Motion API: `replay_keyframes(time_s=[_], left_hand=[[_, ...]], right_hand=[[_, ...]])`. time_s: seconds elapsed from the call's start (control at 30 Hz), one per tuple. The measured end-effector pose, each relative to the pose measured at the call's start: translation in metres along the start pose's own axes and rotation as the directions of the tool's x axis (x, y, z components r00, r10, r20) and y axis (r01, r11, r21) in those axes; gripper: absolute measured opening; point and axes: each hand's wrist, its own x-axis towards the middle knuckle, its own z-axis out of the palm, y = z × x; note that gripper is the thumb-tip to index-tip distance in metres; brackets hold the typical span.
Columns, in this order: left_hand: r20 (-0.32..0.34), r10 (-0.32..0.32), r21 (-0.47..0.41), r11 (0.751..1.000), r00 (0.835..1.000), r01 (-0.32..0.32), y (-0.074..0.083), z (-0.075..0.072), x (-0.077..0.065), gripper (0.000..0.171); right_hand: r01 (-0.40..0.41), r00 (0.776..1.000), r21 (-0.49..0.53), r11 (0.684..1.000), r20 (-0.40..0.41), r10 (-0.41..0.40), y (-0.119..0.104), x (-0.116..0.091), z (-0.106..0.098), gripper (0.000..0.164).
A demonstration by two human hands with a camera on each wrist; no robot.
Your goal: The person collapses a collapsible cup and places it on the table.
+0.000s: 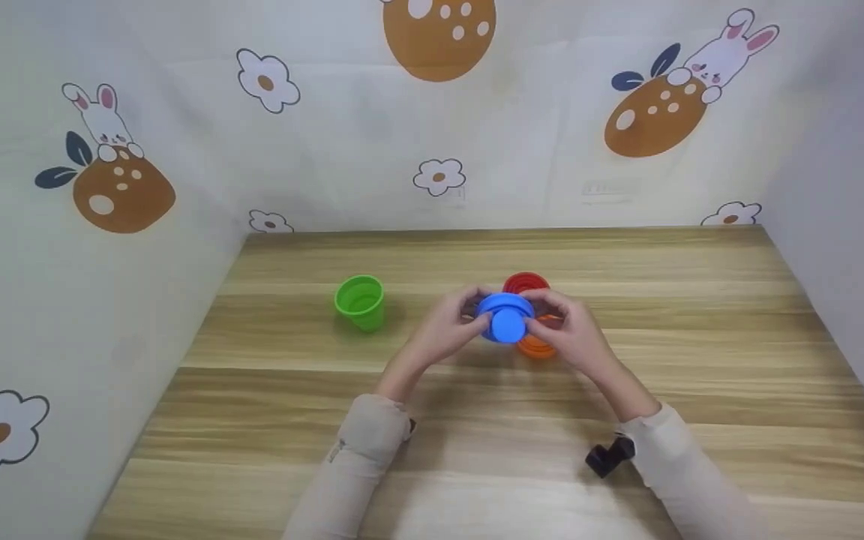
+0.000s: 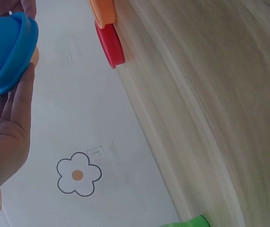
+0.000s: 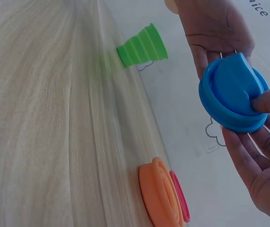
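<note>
Both hands hold a blue collapsible cup (image 1: 508, 319) above the table, its round base facing the head camera. My left hand (image 1: 445, 324) grips one side, with the thumb near the base and the fingers behind the rim. On the opposite side my right hand (image 1: 576, 335) pinches it in the same way. The right wrist view shows the blue cup (image 3: 234, 92) partly folded, its base tilted within the wide rim and a thumb pressing in beside it. Behind and below the hands lie a red flattened cup (image 1: 526, 282) and an orange flattened cup (image 1: 537, 346), both partly covered.
A green cup (image 1: 361, 300), extended to full height, stands on the wooden table (image 1: 267, 435) left of the hands. Patterned white cloth walls (image 1: 357, 150) enclose the back and sides. A black object (image 1: 610, 457) is attached by the right cuff.
</note>
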Motion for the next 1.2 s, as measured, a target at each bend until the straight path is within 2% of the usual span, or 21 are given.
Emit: replay_keyframes(time_s=[0.27, 0.43, 0.7, 1.0, 1.2], left_hand=[[-0.043, -0.061, 0.003, 0.998, 0.997, 0.061, 0.0002, 0.0040, 0.0038, 0.029], [-0.085, -0.027, 0.010, 1.000, 0.996, 0.028, 0.0004, 0.0034, 0.0048, 0.028], [-0.116, 0.024, 0.005, 1.000, 0.993, -0.023, 0.0001, 0.0042, 0.0035, 0.030], [-0.120, -0.054, 0.008, 0.998, 0.991, 0.055, 0.0016, 0.0065, 0.0038, 0.032], [-0.081, -0.029, -0.020, 0.999, 0.996, 0.027, 0.0007, 0.0056, 0.0040, 0.033]], right_hand=[[0.018, 1.000, 0.060, 0.998, 0.011, -0.019, 0.0026, -0.0004, -0.0015, 0.038], [0.028, 0.999, 0.129, 0.991, 0.032, -0.033, 0.0047, 0.0006, -0.0016, 0.040], [-0.052, 0.996, 0.242, 0.969, 0.083, 0.033, 0.0087, 0.0017, -0.0010, 0.043], [-0.048, 0.999, 0.203, 0.978, 0.013, 0.047, 0.0050, 0.0015, 0.0032, 0.039], [-0.046, 0.997, 0.117, 0.992, -0.055, 0.052, 0.0019, 0.0012, 0.0038, 0.035]])
